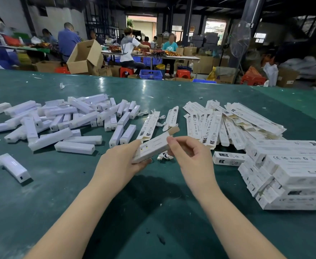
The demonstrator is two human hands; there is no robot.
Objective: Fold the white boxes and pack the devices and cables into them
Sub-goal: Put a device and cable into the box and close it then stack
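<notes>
Overhead glare on table, curved edges

Held box: white, tilted, brown end flap open.
Devices: white sticks heaped left.
Flat boxes: unfolded pile, right.
Packed boxes: stacked far right.
Cable: perhaps coiled, under held box.
</notes>
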